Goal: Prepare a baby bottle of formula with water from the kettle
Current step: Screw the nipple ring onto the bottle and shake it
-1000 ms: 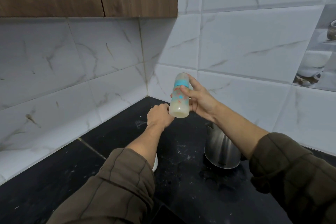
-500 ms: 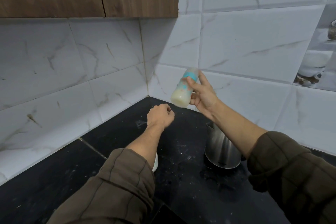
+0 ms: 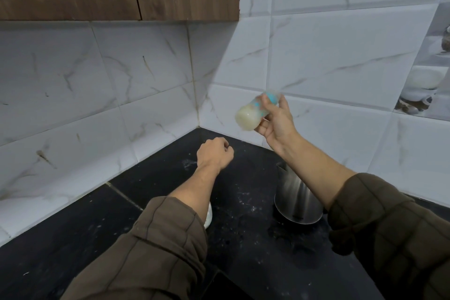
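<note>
Presently, item one: your left hand (image 3: 214,153), left of the kettle (image 3: 295,195), a curled fist holding nothing, kept clear. Item two: baby bottle (image 3: 247,118), above the kettle, tilted, milky, blurred. Item three: your right hand (image 3: 276,126) grips it, probably to mix the formula.

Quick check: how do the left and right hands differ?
The right hand grips the baby bottle, tilted; the left hand is curled, nothing visible in it. The right hand is raised near the wall tiles; the left hand sits lower over the counter. Both wear brown sleeves.
</note>
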{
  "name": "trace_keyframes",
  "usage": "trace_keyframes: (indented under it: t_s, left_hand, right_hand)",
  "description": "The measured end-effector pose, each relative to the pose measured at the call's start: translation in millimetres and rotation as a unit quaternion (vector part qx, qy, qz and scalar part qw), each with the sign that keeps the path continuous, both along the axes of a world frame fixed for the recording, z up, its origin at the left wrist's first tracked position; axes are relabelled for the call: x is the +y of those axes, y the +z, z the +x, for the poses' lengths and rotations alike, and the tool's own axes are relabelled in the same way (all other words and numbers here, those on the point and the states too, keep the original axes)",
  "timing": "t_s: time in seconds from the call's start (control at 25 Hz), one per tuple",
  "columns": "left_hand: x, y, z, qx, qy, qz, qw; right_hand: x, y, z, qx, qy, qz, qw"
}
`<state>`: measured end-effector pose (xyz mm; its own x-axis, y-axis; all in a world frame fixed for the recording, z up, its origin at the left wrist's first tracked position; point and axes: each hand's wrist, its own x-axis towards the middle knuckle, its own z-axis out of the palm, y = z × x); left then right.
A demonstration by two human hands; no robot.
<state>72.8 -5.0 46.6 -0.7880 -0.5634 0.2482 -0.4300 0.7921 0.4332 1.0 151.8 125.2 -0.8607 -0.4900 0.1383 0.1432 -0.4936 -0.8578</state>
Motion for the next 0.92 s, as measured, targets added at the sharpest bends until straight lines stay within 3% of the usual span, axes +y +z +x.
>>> trace_keyframes:
  t_s: [0.08, 0.12, 0.2, 0.28, 0.48, 0.68, 0.76, 0.84, 0.92]
  left_hand:
    - [-2, -3, 0, 0.000, 0.004, -0.003, 1.000]
    - [-4, -5, 0, -0.004, 0.004, -0.003, 1.000]
    - [-5, -9, 1, -0.024, 0.005, -0.003, 1.000]
    - [-7, -14, 3, -0.038, 0.007, 0.005, 0.999]
    - [-13, -29, 6, -0.045, 0.017, 0.011, 0.999]
    - [-15, -38, 8, -0.057, 0.017, 0.015, 0.998]
    - [-15, -40, 9, -0.059, 0.017, 0.016, 0.998]
    - [-14, -42, 10, -0.059, 0.017, 0.014, 0.998]
    - [-13, -43, 11, -0.057, 0.017, 0.016, 0.998]
  right_hand:
    - [-2, -1, -2, -0.079, 0.009, 0.036, 0.996]
    - [0, -4, 3, -0.101, 0.048, 0.101, 0.989]
    - [4, -17, 14, -0.086, 0.133, 0.259, 0.953]
    - [7, -32, 17, -0.054, 0.174, 0.334, 0.925]
    - [3, -51, -2, -0.137, 0.058, 0.236, 0.960]
    - [13, -59, 4, -0.019, 0.230, 0.293, 0.928]
    - [12, -58, 4, -0.022, 0.192, 0.276, 0.941]
    - [8, -59, 2, -0.091, 0.118, 0.257, 0.955]
    - [8, -61, 3, -0.093, 0.137, 0.266, 0.950]
